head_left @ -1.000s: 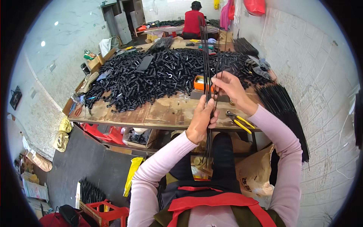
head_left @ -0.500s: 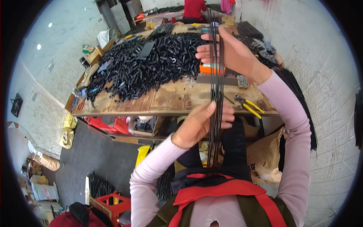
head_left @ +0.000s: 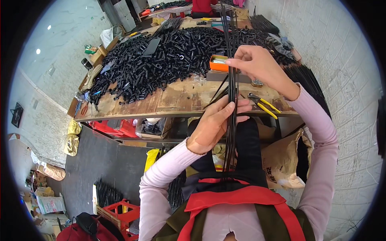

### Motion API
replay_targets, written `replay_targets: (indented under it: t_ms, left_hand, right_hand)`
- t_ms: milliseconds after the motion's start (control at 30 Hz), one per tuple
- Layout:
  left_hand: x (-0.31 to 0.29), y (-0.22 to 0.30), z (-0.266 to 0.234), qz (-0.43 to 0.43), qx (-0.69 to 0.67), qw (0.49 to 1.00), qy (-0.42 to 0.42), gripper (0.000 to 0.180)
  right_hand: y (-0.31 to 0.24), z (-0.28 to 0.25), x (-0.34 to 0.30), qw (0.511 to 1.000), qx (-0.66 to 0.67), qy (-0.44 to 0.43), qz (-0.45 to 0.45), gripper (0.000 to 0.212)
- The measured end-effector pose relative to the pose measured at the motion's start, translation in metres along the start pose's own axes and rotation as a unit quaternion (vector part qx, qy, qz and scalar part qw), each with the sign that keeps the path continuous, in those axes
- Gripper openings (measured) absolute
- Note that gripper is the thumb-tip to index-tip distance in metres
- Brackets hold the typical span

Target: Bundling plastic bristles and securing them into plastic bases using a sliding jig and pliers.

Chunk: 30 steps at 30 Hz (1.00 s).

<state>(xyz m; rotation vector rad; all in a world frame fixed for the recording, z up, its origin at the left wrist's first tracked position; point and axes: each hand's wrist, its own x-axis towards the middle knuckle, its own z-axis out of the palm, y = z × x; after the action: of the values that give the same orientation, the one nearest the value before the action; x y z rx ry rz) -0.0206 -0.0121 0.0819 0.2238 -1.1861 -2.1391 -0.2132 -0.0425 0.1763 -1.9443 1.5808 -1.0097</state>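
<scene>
A bundle of long thin black rods [head_left: 230,86] stands upright in front of me, its lower end near my lap. My left hand [head_left: 213,124] is wrapped round the lower part, with some fingertips showing past the right side. Higher up, my right hand [head_left: 263,68] is closed at the bundle, thumb across the rods and fingers curled. A few dark rods slant out to the left above my left hand. Just right of the bundle, yellow-handled pliers [head_left: 263,105] lie on the wooden bench [head_left: 169,100]. An orange box [head_left: 218,64] with pale contents sits behind the rods.
A large heap of short black tubular parts [head_left: 161,64] covers much of the bench, a dark flat piece [head_left: 152,47] on top. More black rods [head_left: 307,82] lie at the right edge. A brown paper bag [head_left: 281,164] stands below right. A person in red [head_left: 202,6] sits beyond.
My right hand has gone from open fingers behind the rods to a closed hold with its thumb across them. Several rods now slant out to the left above my left hand.
</scene>
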Motion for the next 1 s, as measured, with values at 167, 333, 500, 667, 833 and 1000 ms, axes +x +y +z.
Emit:
replay_targets:
  t_ms: [167,333,500,667,833,1000]
  left_hand:
    - [-0.003,-0.006,0.004,0.006,0.006,0.999,0.037,0.044]
    - [-0.002,-0.001,-0.009,-0.002,-0.018,0.998,0.062,0.044]
    - [-0.002,-0.006,-0.008,-0.003,0.007,0.996,0.084,0.045]
    - [-0.005,-0.002,-0.004,0.004,-0.001,0.994,0.107,0.044]
    - [0.004,-0.004,-0.002,-0.007,-0.005,0.996,0.086,0.037]
    - [0.007,0.0,0.009,0.007,0.024,0.991,0.131,0.035]
  right_hand:
    - [0.0,0.0,0.001,0.998,0.025,-0.047,0.014,0.034]
    - [-0.006,0.005,-0.003,0.994,0.1,-0.031,-0.042,0.023]
    - [-0.005,-0.018,-0.012,0.971,0.228,0.031,-0.065,0.018]
    - [0.028,-0.114,0.004,0.927,0.11,0.211,-0.289,0.031]
    - [0.058,-0.229,0.0,0.926,0.212,0.258,-0.173,0.034]
    - [0.021,-0.018,-0.006,0.982,0.187,0.034,0.02,0.025]
